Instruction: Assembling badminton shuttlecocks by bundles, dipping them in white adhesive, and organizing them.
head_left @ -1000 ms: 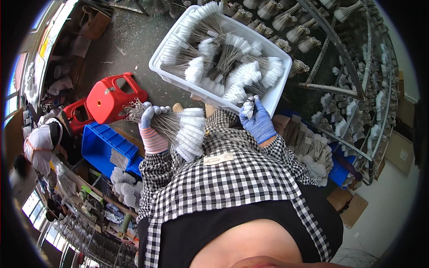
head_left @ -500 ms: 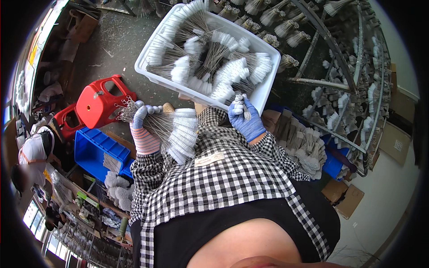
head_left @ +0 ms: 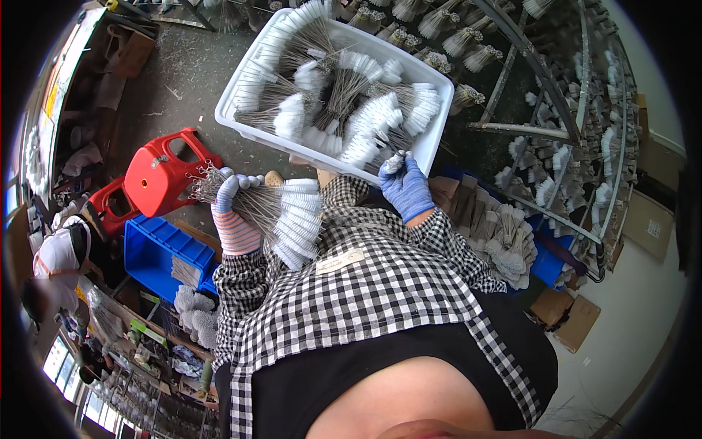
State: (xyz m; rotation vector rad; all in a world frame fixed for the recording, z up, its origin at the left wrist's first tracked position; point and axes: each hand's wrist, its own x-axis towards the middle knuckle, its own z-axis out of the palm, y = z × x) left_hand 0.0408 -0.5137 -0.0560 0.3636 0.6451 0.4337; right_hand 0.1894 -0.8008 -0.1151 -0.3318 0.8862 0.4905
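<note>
My left hand [head_left: 232, 194], in a striped glove with grey-white fingertips, is closed round the wire handles of a fanned bundle of white bristle brushes [head_left: 298, 219]. Their looped ends stick out on its left, and the bristle heads point right, in front of my chest. A white plastic bin [head_left: 252, 132] stands beyond my hands, filled with more such brushes [head_left: 373, 121]. At its near right rim is my right hand [head_left: 404, 189], in a blue glove. Its fingers are curled together beside the wire ends of brushes in the bin; what they pinch is hidden.
A red plastic stool [head_left: 157, 175] and a blue crate [head_left: 157, 252] are on the left. Metal racks [head_left: 526, 135] hung with brush bundles fill the right side. Further brush bundles [head_left: 497, 238] lie by my right elbow. Another person [head_left: 62, 252] is at far left.
My right hand has turned and shifted slightly, bringing its fingers in to the bin's near rim. My left hand keeps its bundle almost unmoved. The view has shifted slightly.
</note>
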